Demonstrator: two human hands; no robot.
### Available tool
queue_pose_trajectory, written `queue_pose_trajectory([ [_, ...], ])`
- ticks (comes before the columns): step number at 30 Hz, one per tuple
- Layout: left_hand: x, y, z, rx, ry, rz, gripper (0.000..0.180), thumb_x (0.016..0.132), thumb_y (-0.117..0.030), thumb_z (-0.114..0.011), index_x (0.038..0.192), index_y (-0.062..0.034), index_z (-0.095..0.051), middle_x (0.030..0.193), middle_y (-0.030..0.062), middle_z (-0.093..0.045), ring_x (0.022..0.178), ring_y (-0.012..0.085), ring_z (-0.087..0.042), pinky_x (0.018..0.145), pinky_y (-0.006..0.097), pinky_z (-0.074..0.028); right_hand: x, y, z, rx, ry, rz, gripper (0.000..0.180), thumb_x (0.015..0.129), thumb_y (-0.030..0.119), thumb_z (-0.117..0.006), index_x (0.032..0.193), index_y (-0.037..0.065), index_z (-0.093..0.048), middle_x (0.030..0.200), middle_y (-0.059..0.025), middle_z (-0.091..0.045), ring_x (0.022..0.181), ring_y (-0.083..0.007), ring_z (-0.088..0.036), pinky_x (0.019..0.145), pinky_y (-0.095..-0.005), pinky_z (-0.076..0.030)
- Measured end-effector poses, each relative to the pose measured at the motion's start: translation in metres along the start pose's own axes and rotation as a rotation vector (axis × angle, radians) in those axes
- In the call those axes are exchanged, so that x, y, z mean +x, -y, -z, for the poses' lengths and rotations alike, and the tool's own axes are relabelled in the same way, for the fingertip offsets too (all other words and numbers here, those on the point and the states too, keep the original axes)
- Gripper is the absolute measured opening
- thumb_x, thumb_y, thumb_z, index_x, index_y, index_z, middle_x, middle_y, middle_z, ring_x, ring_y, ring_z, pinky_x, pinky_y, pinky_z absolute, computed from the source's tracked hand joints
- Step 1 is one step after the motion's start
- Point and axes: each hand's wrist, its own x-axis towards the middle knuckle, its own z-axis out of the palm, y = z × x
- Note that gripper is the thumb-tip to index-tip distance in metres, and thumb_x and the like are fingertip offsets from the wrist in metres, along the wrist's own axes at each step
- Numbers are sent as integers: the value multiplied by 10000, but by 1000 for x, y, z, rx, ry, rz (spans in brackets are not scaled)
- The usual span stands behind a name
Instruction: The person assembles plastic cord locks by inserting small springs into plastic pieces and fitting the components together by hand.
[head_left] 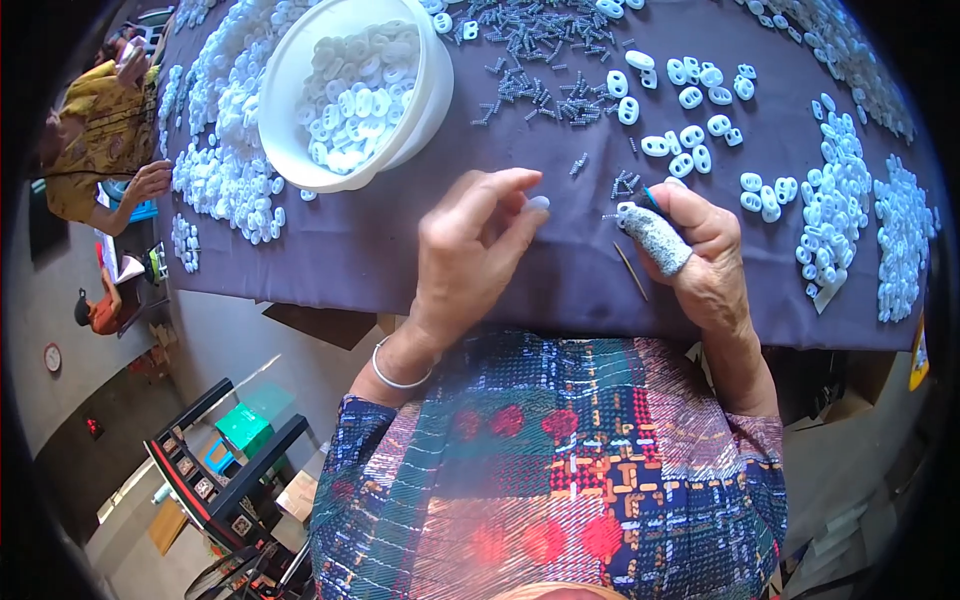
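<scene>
My left hand (470,245) is closed over the near part of the table, pinching a small white plastic piece (537,203) between thumb and fingers. To its right my right hand (700,245) is closed, with a grey knitted finger cover (657,240) on its thumb. A white cord lock piece (626,211) shows at that thumb's tip, with a small metal spring (609,216) sticking out beside it. Something dark with a teal edge (650,198) lies against the forefinger; its kind is unclear. A few loose springs (624,184) lie just beyond, and a thin brown stick (631,272) lies between the hands.
A white tub (437,95) of white pieces stands far left, beside a large heap (225,130). Many springs (540,40) are spread at the back. Two-hole cord locks (690,97) and more heaps (840,190) lie to the right. Another person (100,140) is at the left edge.
</scene>
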Motion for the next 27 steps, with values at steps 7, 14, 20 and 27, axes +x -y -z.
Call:
queue_pose_trajectory([
  [7, 6, -18, 4, -900, 136, 643, 198, 856, -147, -659, 988, 0, -640, 866, 67, -658, 754, 134, -642, 554, 208, -479, -3, 7, -4, -44, -4, 121, 125, 819, 9, -643, 923, -56, -617, 738, -42, -571, 696, -60, -511, 605, -221, -426],
  [14, 2, -17, 1, -944, 151, 681, 210, 858, -152, -657, 995, 5, -632, 880, 75, -663, 754, 147, -650, 556, 219, -482, 0, 2, -7, -109, 3, 258, 91, 839, 9, -627, 922, -27, -619, 737, 27, -531, 623, -27, -470, 531, -180, -365],
  [20, 1, -21, 0, -889, 143, 676, 208, 848, -144, -670, 987, 8, -638, 863, 82, -667, 750, 148, -651, 562, 224, -482, 3, 6, -9, -196, 31, 226, 88, 823, 2, -636, 897, -31, -602, 689, 4, -529, 644, -38, -470, 543, -199, -372],
  [27, 0, -24, -1, -815, 130, 640, 182, 841, -111, -678, 970, 13, -646, 853, 89, -673, 753, 142, -653, 564, 218, -482, 4, 2, -11, -225, 24, 281, 101, 814, -10, -636, 894, -45, -586, 680, -31, -525, 636, -60, -470, 553, -227, -386],
])
